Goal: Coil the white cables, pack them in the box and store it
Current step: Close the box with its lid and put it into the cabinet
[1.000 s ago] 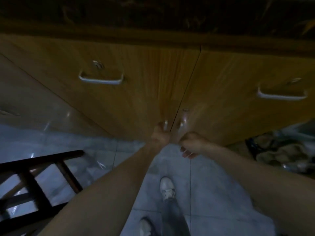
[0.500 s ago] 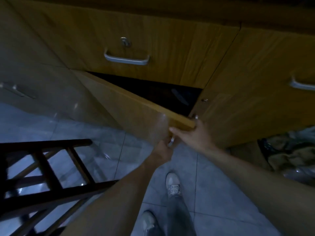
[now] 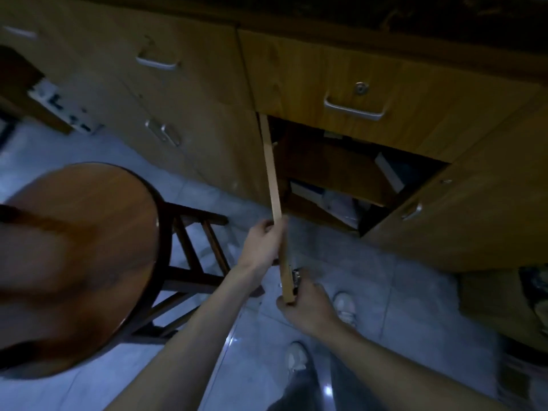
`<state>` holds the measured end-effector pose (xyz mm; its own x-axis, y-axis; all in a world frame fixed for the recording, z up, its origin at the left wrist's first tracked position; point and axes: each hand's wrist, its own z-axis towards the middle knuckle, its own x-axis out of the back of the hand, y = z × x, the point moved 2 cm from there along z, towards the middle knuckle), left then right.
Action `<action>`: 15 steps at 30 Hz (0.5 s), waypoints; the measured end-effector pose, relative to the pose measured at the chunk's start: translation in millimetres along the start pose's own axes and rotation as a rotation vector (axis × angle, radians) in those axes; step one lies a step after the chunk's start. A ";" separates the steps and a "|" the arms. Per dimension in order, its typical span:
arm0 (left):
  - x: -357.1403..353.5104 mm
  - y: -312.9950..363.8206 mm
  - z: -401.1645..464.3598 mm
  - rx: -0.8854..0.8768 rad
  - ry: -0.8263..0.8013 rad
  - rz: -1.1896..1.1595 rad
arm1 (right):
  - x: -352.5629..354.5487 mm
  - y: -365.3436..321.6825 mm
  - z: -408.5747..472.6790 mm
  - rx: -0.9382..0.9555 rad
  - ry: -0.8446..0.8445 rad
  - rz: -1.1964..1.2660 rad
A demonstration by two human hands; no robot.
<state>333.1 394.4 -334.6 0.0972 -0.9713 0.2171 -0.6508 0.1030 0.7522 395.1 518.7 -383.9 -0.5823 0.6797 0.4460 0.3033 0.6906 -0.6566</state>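
Observation:
A wooden cabinet door [image 3: 274,185] stands swung wide open, seen edge-on toward me. My left hand [image 3: 264,238] grips its edge near the upper corner. My right hand [image 3: 305,304] holds the door's lower corner by the metal handle [image 3: 295,277]. Behind the door the dark cabinet opening [image 3: 341,173] shows a shelf with a few pale flat items. No white cables and no box are in view.
A round wooden stool [image 3: 80,247] stands close on the left. Closed drawers with metal handles [image 3: 353,109] run above and beside the opening. A second cabinet door [image 3: 462,209] is shut on the right. Dark clutter [image 3: 530,298] lies on the tiled floor at the right.
The left cabinet door has swung from shut to fully open, pulled by both hands. My view has turned left, bringing the stool close.

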 end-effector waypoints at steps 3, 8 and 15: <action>13.5 -1.1 0.0 -0.086 0.060 0.364 | -24.7 -25.6 7.8 0.041 -0.126 -0.022; 45.1 -12.0 1.3 -0.198 0.267 0.546 | -36.1 -66.4 8.9 0.056 -0.449 0.140; 75.6 -4.6 1.8 -0.112 0.192 0.620 | 11.5 -110.2 4.3 0.038 -0.536 -0.078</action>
<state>342.1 320.1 -322.8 -0.1314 -0.6706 0.7301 -0.5483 0.6627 0.5101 351.7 449.4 -309.1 -0.9080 0.3990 0.1280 0.2223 0.7175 -0.6601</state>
